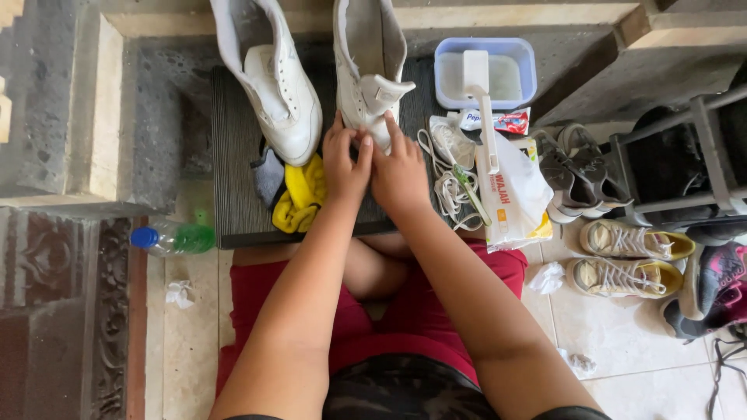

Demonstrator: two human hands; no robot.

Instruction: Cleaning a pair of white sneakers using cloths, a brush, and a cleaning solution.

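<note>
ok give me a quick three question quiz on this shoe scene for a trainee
1. True or false: both hands touch the toe of the right white shoe.
2. Multiple choice: what lies directly left of the left hand on the dark mat? A) a yellow cloth B) a red cup C) a blue box
3. Fill in: the plastic bottle on the floor has a ___ cap.

Key
1. True: the left hand and the right hand meet at that shoe's toe; the other white shoe is untouched.
2. A, the yellow cloth.
3. Blue.
</note>
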